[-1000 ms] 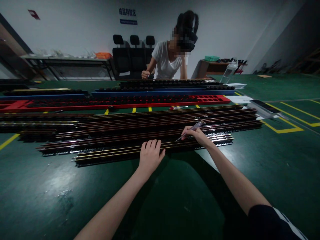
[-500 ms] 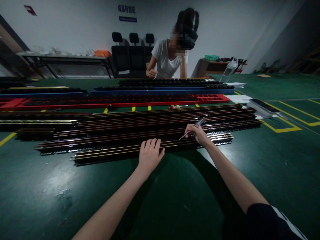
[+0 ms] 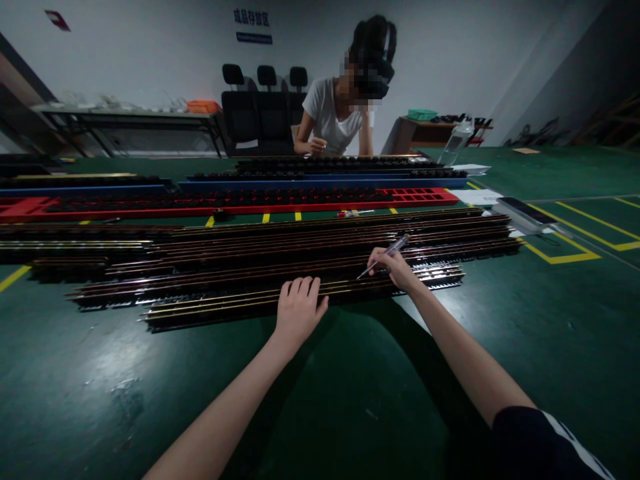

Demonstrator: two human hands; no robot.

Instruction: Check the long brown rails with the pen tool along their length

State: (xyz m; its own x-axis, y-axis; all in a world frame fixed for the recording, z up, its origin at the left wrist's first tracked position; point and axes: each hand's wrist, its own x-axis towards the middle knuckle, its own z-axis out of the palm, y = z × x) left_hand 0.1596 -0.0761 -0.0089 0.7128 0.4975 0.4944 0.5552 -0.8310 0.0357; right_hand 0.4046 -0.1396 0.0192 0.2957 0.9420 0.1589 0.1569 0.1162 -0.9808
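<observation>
My left hand (image 3: pixel 299 308) lies across the nearest long black strip (image 3: pixel 215 309) with brass-coloured rods, its fingers over the top edge and its thumb apart to the right. My right hand (image 3: pixel 391 265) is closed on a screwdriver (image 3: pixel 397 245) with a clear handle. The thin shaft slants down to the left, and its tip is at the top of the same strip, right of my left hand. Behind it lie several more dark strips (image 3: pixel 280 250) with copper-coloured rods, side by side.
Beyond the strips are a red tray (image 3: pixel 425 196) and a blue tray (image 3: pixel 320 183). Another screwdriver (image 3: pixel 356 213) lies before the red tray. A phone (image 3: pixel 527 211) and a bottle (image 3: pixel 455 143) stand to the right. A person (image 3: pixel 334 117) sits opposite.
Both my hands and the screwdriver hold practically the same place on the strip. Across the table, the other person's hand has moved slightly to the right.
</observation>
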